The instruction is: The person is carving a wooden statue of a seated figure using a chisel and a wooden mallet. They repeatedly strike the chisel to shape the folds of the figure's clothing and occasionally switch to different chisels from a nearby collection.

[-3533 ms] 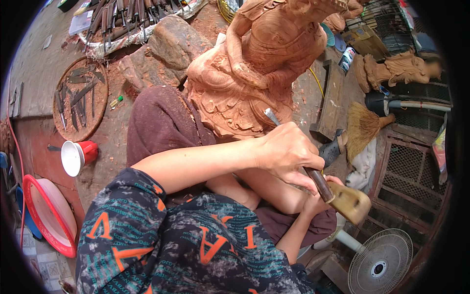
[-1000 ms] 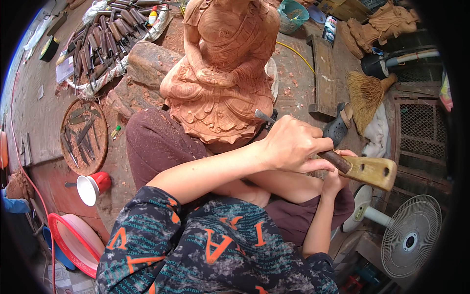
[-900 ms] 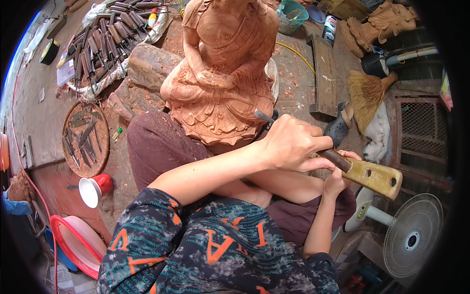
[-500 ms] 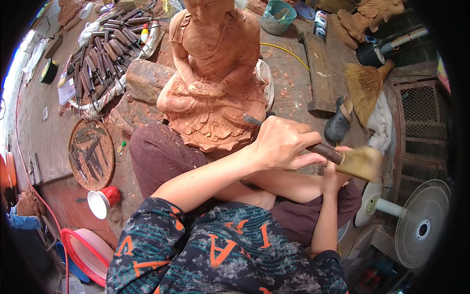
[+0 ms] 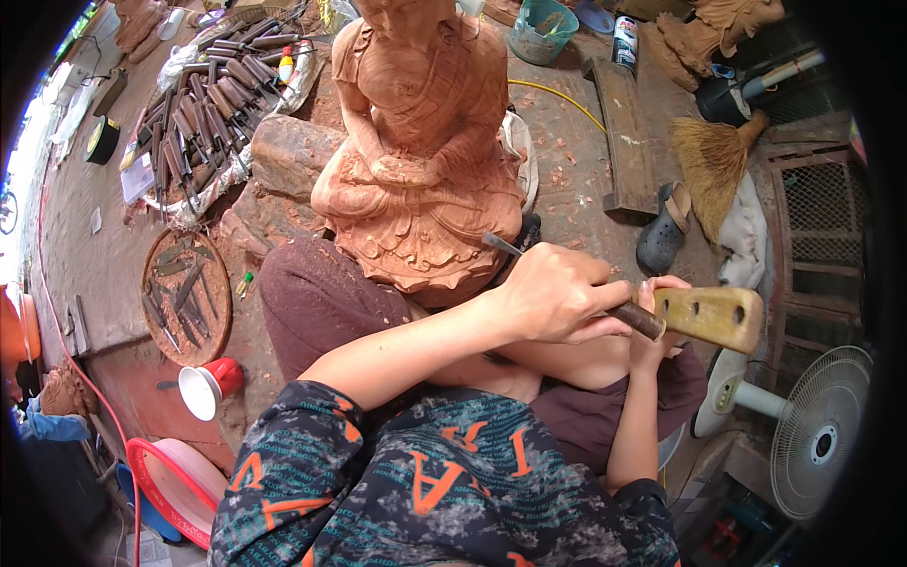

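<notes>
A carved reddish wooden statue (image 5: 416, 203) of a seated figure stands upright in front of my crossed legs. My left hand (image 5: 559, 291) is wrapped round a chisel (image 5: 639, 318) with a dark wooden handle. The chisel's metal blade points to the far left, its tip by the lower right part of the statue's carved base; whether it touches the wood I cannot tell. My right hand (image 5: 652, 335) grips a yellowish wooden mallet (image 5: 713, 319) with dark round holes, close beside the chisel's butt end. The mallet's handle is hidden by the fingers.
Many chisels (image 5: 203, 118) lie in a basket at the far left. A round tray (image 5: 186, 298) holds blades and wood chips. Nearby lies a red and white cup (image 5: 210, 387). At right are a broom (image 5: 707, 170), a dark clog (image 5: 663, 231), a wooden plank (image 5: 624, 142) and a fan (image 5: 820, 430).
The mallet, blurred before at the chisel's butt end, is now sharp and slightly higher and to the right. The whole view has shifted a little; both hands keep their grips.
</notes>
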Demonstrator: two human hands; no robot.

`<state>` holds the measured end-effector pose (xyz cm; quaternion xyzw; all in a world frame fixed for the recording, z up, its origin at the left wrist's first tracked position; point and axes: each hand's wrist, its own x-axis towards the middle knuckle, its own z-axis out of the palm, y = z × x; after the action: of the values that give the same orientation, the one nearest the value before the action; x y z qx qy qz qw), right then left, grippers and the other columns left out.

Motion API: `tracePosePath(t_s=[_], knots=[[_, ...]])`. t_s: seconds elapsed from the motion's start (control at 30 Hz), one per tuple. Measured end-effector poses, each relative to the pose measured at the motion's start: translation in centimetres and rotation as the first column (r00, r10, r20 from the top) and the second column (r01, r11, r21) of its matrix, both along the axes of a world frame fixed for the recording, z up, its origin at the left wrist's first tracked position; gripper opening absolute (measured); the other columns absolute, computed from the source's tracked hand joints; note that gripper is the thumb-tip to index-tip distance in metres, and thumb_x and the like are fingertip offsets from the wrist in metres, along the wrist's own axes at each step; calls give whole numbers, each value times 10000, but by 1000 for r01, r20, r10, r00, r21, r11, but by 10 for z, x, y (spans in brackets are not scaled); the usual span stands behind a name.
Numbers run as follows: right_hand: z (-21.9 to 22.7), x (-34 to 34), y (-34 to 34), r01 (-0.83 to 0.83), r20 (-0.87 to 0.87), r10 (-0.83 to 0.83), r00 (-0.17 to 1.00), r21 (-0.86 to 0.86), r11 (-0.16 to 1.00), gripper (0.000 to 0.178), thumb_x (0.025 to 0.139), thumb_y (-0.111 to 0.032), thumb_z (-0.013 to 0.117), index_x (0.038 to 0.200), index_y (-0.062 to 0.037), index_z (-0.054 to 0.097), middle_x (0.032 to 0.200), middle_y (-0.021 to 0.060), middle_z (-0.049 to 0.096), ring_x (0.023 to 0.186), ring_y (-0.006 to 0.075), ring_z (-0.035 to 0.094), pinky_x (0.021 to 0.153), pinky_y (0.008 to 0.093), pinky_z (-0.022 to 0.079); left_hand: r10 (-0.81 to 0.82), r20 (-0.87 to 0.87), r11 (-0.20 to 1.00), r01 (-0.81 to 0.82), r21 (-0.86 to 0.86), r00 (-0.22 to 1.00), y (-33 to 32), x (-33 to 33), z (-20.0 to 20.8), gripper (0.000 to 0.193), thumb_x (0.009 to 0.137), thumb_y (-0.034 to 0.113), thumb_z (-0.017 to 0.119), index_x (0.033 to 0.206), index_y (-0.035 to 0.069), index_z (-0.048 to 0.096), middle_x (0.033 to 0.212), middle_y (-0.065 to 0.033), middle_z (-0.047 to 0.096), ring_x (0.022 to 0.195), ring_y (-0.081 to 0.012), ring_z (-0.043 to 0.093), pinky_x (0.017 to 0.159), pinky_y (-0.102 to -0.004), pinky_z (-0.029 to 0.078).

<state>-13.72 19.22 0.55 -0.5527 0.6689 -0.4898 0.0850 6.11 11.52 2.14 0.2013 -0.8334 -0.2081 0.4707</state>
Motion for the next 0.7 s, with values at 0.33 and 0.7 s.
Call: tracePosePath(t_s=[0.33,0.7], knots=[[3,2,6,-71,-112,64,992,-64,995,137,849,18,605,940,-30,515,908,65,540,841,153,517,781,284,434,44,-71,999,-44,-11,997,-10,3,-5,343,700,402,744,877,123,652,589,-14,464,481,-191,529,417,-328,396],[-15,1,10,17,-305,-4,952,40,999,145,831,-30,624,939,-26,528,877,47,521,799,143,511,760,283,432,169,158,977,-187,104,973,-2,15,-1,363,750,405,705,958,116,635,629,-41,532,522,-218,573,439,-348,434]])
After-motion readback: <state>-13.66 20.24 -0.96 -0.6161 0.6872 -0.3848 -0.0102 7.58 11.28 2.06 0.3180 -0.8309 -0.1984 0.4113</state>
